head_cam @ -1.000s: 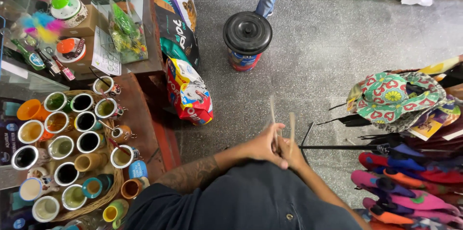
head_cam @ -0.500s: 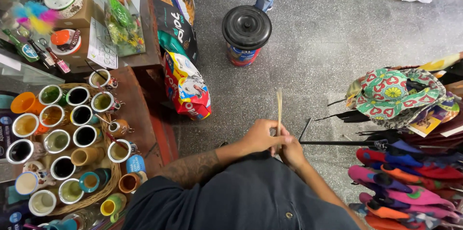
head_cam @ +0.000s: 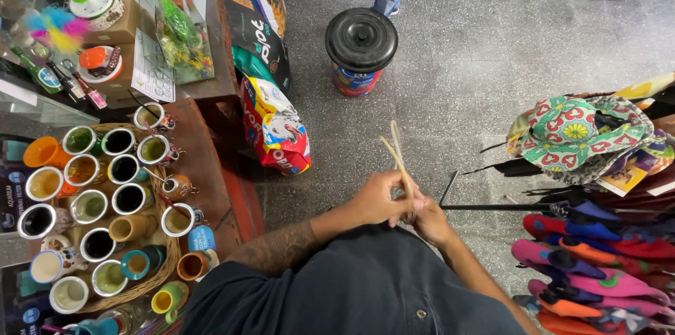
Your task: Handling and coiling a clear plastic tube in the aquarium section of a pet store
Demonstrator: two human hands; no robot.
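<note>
1. Head view, nearest: left hand and right hand pressed together in front of a dark shirt, pinching thin pale sticks that rise from the joined fingers — tips splayed apart.
2. Left of the hands: basket of cups on a wooden counter.
3. Farther out: pet-food bag on the floor, patterned hat to the right.
4. Farthest — black-lidded drum.

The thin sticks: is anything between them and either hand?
Nothing visible. Both the left hand and right hand close directly on the lower ends of the thin sticks, whose tips point up free.
</note>
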